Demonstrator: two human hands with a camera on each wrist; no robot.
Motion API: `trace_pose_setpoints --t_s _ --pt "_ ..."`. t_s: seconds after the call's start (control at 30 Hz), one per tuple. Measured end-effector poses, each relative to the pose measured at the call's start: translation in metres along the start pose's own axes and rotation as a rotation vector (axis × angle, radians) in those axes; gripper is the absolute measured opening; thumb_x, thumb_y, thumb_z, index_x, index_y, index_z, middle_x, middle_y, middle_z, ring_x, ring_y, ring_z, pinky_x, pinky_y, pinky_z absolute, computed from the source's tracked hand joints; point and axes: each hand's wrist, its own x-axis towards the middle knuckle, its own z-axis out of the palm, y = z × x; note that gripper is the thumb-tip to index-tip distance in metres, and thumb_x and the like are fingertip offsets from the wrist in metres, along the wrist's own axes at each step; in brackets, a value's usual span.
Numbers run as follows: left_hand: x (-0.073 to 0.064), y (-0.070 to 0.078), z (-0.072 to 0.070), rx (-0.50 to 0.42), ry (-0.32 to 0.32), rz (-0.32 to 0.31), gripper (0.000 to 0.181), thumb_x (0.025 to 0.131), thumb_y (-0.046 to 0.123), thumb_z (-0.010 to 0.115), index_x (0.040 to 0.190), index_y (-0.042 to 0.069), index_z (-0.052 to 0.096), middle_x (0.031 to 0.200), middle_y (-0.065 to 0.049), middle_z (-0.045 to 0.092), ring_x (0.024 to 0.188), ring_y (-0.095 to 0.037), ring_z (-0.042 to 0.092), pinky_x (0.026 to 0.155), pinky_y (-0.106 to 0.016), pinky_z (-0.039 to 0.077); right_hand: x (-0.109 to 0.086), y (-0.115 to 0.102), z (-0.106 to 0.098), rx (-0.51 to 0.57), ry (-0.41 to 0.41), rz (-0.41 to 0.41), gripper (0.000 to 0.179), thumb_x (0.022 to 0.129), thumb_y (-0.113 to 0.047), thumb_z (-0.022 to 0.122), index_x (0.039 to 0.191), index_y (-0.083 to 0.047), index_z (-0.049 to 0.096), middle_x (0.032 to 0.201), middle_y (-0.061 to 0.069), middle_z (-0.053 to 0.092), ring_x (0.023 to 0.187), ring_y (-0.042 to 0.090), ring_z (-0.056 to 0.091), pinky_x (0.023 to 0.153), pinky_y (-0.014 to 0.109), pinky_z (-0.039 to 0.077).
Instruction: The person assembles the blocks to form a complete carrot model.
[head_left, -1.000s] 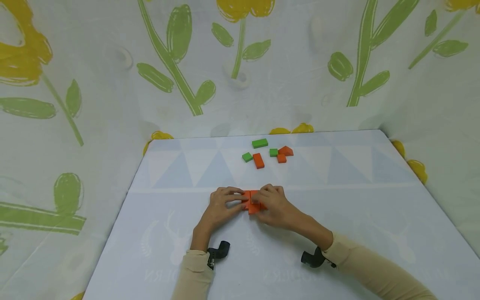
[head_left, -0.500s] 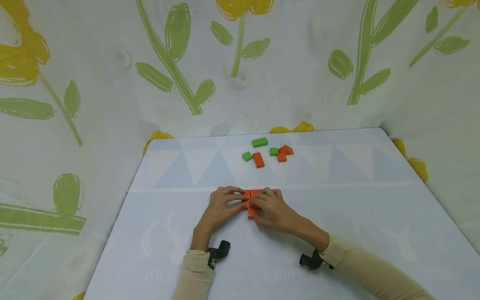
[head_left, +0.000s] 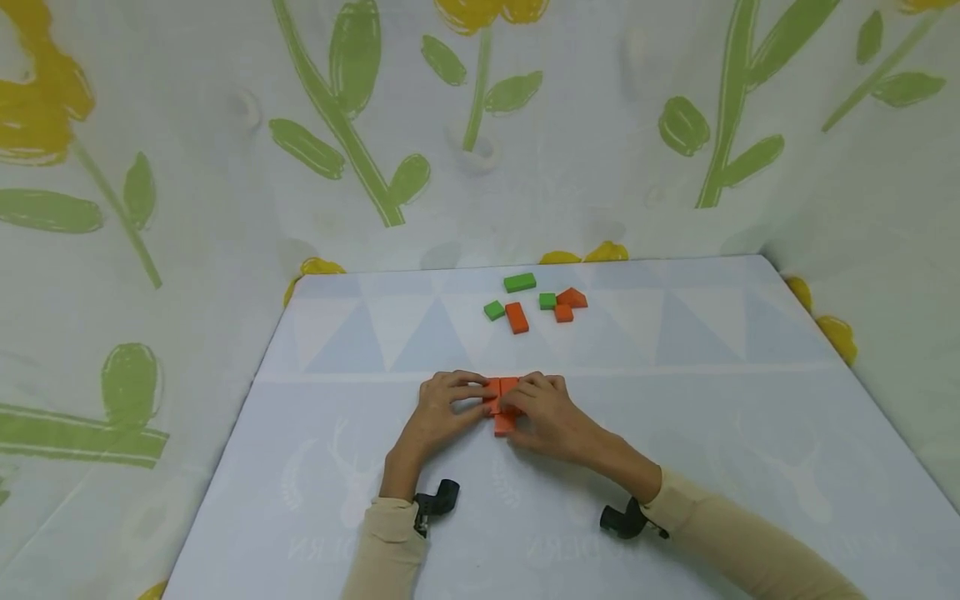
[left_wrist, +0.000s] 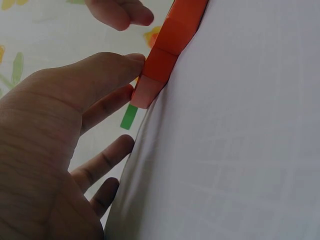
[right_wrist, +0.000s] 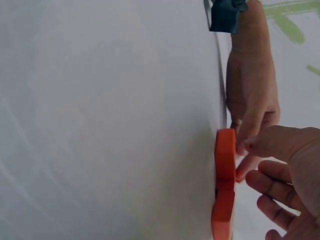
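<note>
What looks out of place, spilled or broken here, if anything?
Nothing looks spilled or broken. Toward the far side, a loose orange block and the small green block beside it lie askew, which looks untidy next to the close-set orange blocks between the left hand and right hand.

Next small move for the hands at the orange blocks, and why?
I'd probably have the right hand nudge gently leftward while the left hand braces. In the head view, the hands flank the orange blocks, and a dark seam shows between the far two, so they may need snugging together.
</note>
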Motion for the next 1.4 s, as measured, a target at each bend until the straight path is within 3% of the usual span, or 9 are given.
trace_pose_setpoints --t_s 0.17,0.3,0.57,0.8,1.1,1.4 --pt "0.001 0.001 -0.002 0.014 0.006 -0.004 0.024 0.092 0.029 0.074 0.115 0.022 0.078 0.127 0.005 0.064 0.118 -0.021 0.052 0.098 -0.053 0.031 0.006 0.007 -0.011 0.009 0.024 0.033 0.034 0.082 -0.018 0.084 0.113 -0.01 0.071 0.109 -0.002 0.069 0.109 0.019 0.051 0.087 0.046 0.034" --pt "0.0 0.002 -0.001 0.011 0.013 0.008 0.023 0.091 0.027 0.075 0.114 0.023 0.078 0.126 0.005 0.064 0.116 -0.022 0.053 0.097 -0.054 0.032 0.01 0.019 -0.022 -0.028 0.004 0.105 0.034 0.083 -0.018 0.082 0.115 -0.01 0.07 0.109 -0.002 0.068 0.11 0.02 0.05 0.087 0.045 0.033" --pt "-0.002 0.003 0.003 -0.013 -0.012 -0.038 0.023 0.092 0.028 0.074 0.114 0.021 0.078 0.127 0.006 0.063 0.12 -0.022 0.05 0.099 -0.053 0.03 0.018 0.068 -0.046 -0.101 -0.023 0.279 0.037 0.086 -0.019 0.08 0.12 -0.008 0.067 0.112 0.004 0.066 0.117 0.027 0.048 0.092 0.051 0.031" --pt "-0.002 0.003 0.001 -0.018 -0.011 -0.034 0.023 0.093 0.029 0.073 0.115 0.023 0.078 0.127 0.006 0.063 0.12 -0.021 0.05 0.1 -0.052 0.029 0.026 0.103 -0.064 -0.05 -0.021 0.403 0.037 0.088 -0.015 0.078 0.122 -0.006 0.066 0.115 0.009 0.066 0.117 0.031 0.047 0.093 0.053 0.029" --pt "-0.002 0.003 0.0 -0.028 -0.005 -0.022 0.023 0.092 0.026 0.074 0.115 0.021 0.078 0.127 0.005 0.063 0.12 -0.022 0.05 0.1 -0.054 0.029 0.035 0.135 -0.061 -0.072 -0.033 0.439 0.038 0.092 -0.015 0.071 0.128 -0.005 0.063 0.125 0.013 0.063 0.122 0.035 0.043 0.092 0.054 0.028" --pt "-0.002 0.002 0.0 -0.02 -0.014 -0.028 0.023 0.093 0.028 0.074 0.116 0.024 0.077 0.128 0.006 0.063 0.12 -0.02 0.049 0.1 -0.052 0.029 0.048 0.155 -0.055 -0.092 -0.051 0.453 0.045 0.088 -0.016 0.076 0.131 -0.008 0.063 0.13 0.012 0.063 0.125 0.034 0.041 0.096 0.056 0.026"
